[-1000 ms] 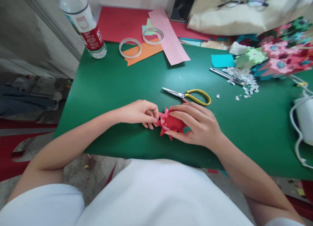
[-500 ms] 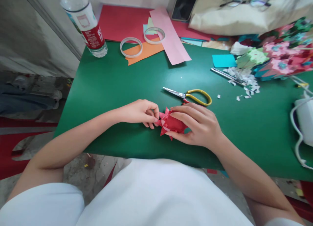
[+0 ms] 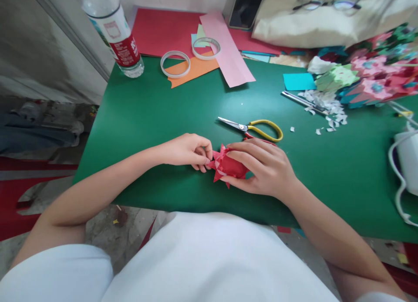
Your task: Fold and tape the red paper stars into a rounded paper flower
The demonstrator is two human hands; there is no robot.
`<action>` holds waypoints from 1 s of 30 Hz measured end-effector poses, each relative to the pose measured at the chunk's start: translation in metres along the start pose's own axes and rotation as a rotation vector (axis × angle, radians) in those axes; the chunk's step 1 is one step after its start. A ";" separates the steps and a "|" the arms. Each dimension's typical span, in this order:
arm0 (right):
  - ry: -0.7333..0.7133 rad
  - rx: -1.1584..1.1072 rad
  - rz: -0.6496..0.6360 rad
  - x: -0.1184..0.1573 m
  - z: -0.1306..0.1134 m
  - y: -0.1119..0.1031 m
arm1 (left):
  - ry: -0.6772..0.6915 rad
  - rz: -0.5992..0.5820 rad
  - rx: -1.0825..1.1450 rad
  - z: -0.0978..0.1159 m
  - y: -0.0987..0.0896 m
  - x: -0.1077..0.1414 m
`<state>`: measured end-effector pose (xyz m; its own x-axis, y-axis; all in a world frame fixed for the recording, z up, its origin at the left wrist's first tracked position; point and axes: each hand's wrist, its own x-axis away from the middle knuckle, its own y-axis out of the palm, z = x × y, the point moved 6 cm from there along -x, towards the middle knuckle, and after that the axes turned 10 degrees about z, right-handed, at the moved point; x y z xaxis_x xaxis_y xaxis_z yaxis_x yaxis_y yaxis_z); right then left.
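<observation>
A red folded paper flower with pointed tips lies on its side between my hands, low over the green table. My left hand pinches one of its tips between thumb and forefinger. Wrapped around the flower's body from the other side is my right hand, thumb below and fingers above. Just beyond the right fingers lie scissors with yellow handles, blades pointing left; part of their lower handle is hidden by that hand.
Two tape rolls rest on orange paper beside a pink strip. A water bottle stands at the back left. Tweezers, white paper scraps, a blue square and paper flowers lie at the right, near a white cord.
</observation>
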<state>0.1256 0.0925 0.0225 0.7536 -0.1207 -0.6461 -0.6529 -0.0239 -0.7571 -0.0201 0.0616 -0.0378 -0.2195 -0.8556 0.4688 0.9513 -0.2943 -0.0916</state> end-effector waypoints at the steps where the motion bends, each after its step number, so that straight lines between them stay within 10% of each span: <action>1: -0.004 -0.001 -0.001 0.000 0.000 0.000 | 0.000 0.000 -0.002 0.000 0.000 0.000; 30: -0.004 -0.039 -0.035 0.002 0.001 0.005 | 0.169 -0.069 0.035 0.012 0.013 0.007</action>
<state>0.1245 0.0929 0.0175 0.7760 -0.1147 -0.6202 -0.6289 -0.0671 -0.7745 -0.0069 0.0564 -0.0252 -0.3151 -0.8941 0.3182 0.9390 -0.3424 -0.0324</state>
